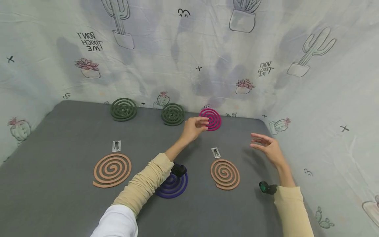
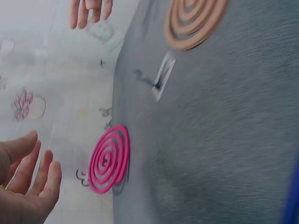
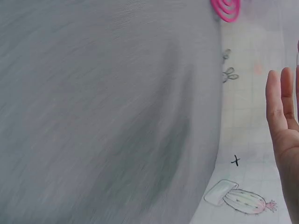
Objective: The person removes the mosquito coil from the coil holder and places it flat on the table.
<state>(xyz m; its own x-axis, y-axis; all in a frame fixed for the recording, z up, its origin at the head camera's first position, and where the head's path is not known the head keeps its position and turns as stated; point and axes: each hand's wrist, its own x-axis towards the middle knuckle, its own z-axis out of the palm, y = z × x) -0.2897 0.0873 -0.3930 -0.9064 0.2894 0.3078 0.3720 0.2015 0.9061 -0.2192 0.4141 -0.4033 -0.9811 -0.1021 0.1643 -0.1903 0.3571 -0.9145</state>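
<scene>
My left hand [image 1: 192, 129] is above the back of the table, its fingers loosely bent with nothing in them. In the head view it partly covers a pink mosquito coil [image 1: 215, 121]; the left wrist view shows a gap between the fingers and the pink coil [image 2: 103, 161]. Over the right side of the table hovers my right hand [image 1: 270, 149], fingers relaxed and holding nothing; in the right wrist view this hand [image 3: 287, 126] touches no object. A tan coil [image 1: 225, 174] and a small metal coil stand [image 1: 216, 152] lie between and below the hands.
Two green coils [image 1: 123, 109] [image 1: 173, 114] lie along the back edge. At left are another tan coil [image 1: 112, 170] and metal stand [image 1: 116, 146]. A blue coil [image 1: 171, 194] is partly hidden by the left forearm. Cactus-printed cloth [image 1: 165, 49] surrounds the grey table [image 1: 59, 204].
</scene>
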